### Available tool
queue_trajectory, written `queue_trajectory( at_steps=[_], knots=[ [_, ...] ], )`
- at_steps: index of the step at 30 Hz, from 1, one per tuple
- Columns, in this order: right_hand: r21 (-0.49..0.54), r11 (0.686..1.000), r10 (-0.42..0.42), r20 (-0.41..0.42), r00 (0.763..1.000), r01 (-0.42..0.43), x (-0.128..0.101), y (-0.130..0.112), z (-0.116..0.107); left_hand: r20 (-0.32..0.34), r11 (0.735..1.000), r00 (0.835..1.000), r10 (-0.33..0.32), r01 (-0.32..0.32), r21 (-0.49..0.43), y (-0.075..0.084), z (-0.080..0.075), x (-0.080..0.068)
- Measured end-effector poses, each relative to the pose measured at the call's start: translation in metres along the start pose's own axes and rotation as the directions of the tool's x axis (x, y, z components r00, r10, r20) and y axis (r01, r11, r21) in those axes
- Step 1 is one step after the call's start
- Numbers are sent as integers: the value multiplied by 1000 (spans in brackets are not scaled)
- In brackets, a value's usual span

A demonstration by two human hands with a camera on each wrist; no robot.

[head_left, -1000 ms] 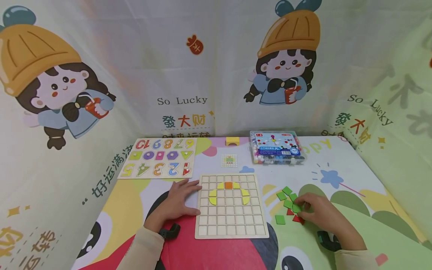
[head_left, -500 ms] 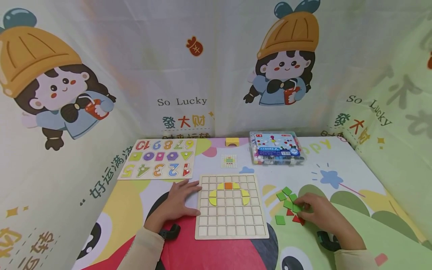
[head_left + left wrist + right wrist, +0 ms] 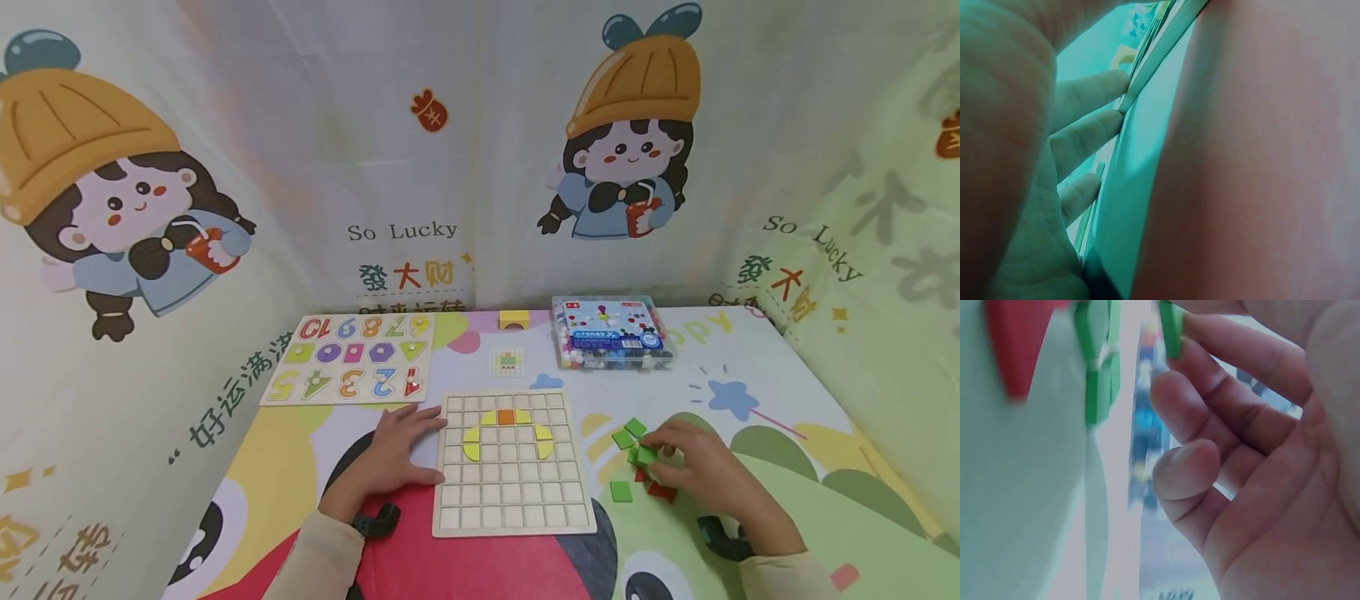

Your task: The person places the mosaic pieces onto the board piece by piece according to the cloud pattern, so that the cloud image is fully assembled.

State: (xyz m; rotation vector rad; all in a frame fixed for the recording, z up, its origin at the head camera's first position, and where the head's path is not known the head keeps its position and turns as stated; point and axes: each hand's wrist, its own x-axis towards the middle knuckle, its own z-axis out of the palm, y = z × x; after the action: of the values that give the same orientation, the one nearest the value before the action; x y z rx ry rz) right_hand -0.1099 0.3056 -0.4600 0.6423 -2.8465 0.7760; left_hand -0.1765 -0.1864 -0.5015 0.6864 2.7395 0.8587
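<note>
My left hand [image 3: 395,450] rests at the left edge of a wooden grid board [image 3: 501,506], fingers and thumb spread against its rim. In the left wrist view, the fingertips [image 3: 1113,81] meet the board's edge. Yellow curved pieces [image 3: 471,444] and one orange square [image 3: 506,417] lie in the upper cells. On the right, my right hand [image 3: 693,458] pinches a green square tile [image 3: 1171,330] between thumb and fingers, over the loose pieces. Around it lie several green tiles [image 3: 621,492] and red triangles [image 3: 663,492], partly hidden by the hand.
A number puzzle board [image 3: 345,358] lies at the back left. Behind the grid are a small printed pattern card [image 3: 507,362] and a yellow arch block [image 3: 513,319]. A clear box of beads [image 3: 613,333] stands at the back right.
My right hand has lifted a green tile off the pile and shifted slightly left. My left hand stays at the board's edge. The head view has tilted a little.
</note>
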Motion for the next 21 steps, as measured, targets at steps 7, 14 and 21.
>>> queue_trajectory(
  at_steps=[7,14,21],
  knots=[
    [-48,994,-93,87,992,97,29,-26,3,-15,1000,1000,8,-8,-11,1,-1,-2],
    [-38,991,-120,168,978,128,65,-57,15,-7,1000,1000,10,-10,-10,1,-1,-1],
    [-51,989,-126,226,966,141,99,-84,45,-5,1000,1000,5,-5,-15,0,-1,-1]
  ],
)
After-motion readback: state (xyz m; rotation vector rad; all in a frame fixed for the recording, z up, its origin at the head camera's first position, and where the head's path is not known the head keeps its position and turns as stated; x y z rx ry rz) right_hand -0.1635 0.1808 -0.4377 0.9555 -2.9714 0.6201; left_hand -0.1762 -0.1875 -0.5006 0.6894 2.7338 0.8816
